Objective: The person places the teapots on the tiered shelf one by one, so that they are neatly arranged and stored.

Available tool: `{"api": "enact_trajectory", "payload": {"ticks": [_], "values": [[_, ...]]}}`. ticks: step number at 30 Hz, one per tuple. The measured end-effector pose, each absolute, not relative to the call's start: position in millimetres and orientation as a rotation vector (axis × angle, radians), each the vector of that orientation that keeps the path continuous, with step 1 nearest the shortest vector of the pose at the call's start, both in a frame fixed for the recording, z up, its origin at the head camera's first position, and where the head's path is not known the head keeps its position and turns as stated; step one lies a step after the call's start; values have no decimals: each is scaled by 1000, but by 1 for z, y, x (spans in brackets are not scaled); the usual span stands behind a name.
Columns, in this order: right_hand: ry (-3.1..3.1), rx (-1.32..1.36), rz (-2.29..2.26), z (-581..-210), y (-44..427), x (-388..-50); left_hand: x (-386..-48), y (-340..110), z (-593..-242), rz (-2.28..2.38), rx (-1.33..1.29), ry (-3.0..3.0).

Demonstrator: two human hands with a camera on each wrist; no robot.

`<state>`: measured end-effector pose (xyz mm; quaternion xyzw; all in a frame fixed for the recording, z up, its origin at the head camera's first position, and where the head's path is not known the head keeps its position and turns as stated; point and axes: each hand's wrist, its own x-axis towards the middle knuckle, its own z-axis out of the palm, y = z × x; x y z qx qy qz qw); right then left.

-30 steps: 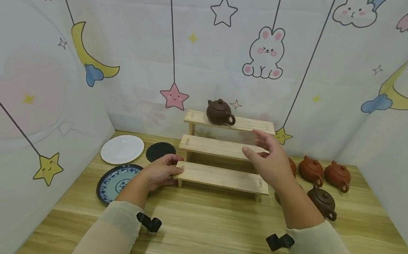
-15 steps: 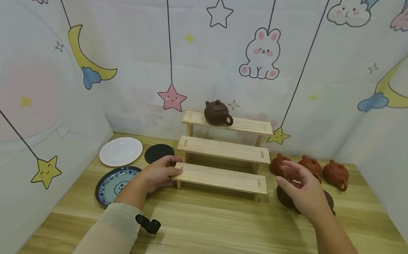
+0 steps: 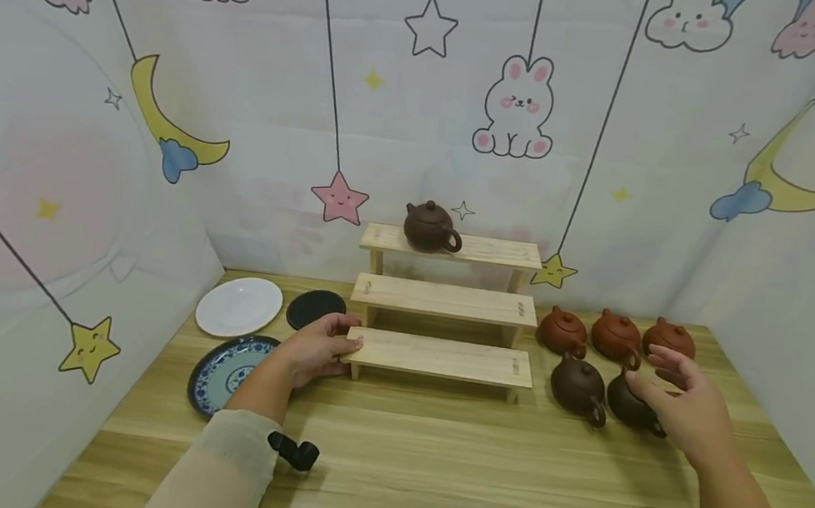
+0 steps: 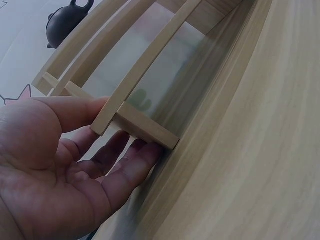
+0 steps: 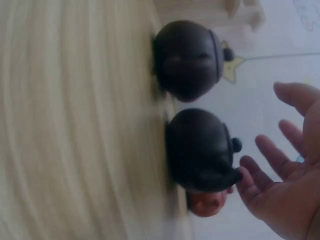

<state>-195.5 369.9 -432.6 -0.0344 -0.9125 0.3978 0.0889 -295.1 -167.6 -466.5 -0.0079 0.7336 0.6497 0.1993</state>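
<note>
In the head view, the right hand (image 3: 695, 412) hangs over a dark teapot (image 3: 628, 403) on the worktop (image 3: 428, 466), partly covering it. That pot sits just below and to the left of the fingers, its spout-to-handle line running from far left to near right; the right hand is much the nearer. A second dark teapot (image 3: 577, 386) stands just to its left, with three red teapots (image 3: 615, 335) behind. The left hand (image 3: 317, 351) grips the left end of the lowest board of a wooden stand (image 3: 441, 357), whose top tier carries another dark pot (image 3: 429, 227).

In the left wrist view, the thumb lies over the board's end while the fingers reach underneath, against the stand's leg (image 4: 145, 125).

In the right wrist view, fingers and thumb are spread apart and hold nothing. The covered pot's handle (image 5: 217, 177) points towards the fingers; whether a fingertip touches it I cannot tell.
</note>
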Motion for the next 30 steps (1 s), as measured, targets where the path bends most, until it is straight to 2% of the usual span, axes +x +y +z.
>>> {"api": "enact_trajectory", "payload": {"ticks": [16, 30], "values": [[-2969, -148, 1186, -453, 398, -203, -295, -169, -468, 1815, -25, 2050], [-3017, -146, 1203, -454, 398, -202, -295, -169, -466, 1814, -24, 2055]]}}
